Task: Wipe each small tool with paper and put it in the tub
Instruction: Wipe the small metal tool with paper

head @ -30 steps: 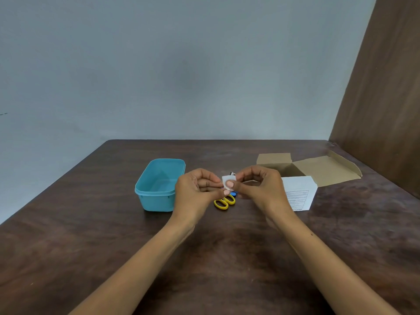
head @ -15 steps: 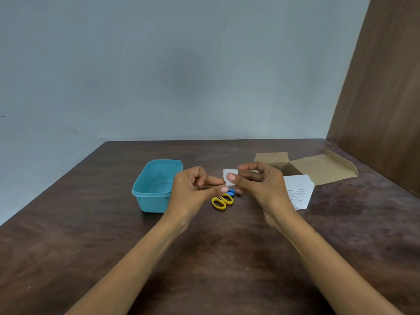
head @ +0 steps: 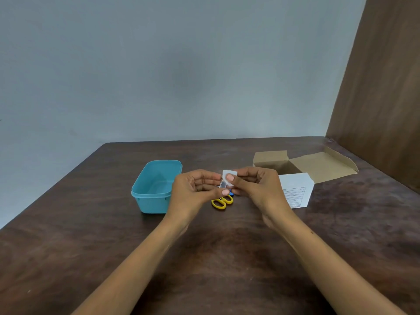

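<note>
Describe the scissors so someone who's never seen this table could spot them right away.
On the dark wooden table, look just right of the teal tub, below the two raised hands. The scissors lie flat there; their two bright yellow finger loops are the only yellow thing in sight.

1. The left hand (head: 193,189) is hovering above the table's middle, fingers curled, thumb and fingertips pinching inward.
2. The right hand (head: 256,189) is facing it, thumb pressing against curled fingers, forearms converging.
</note>
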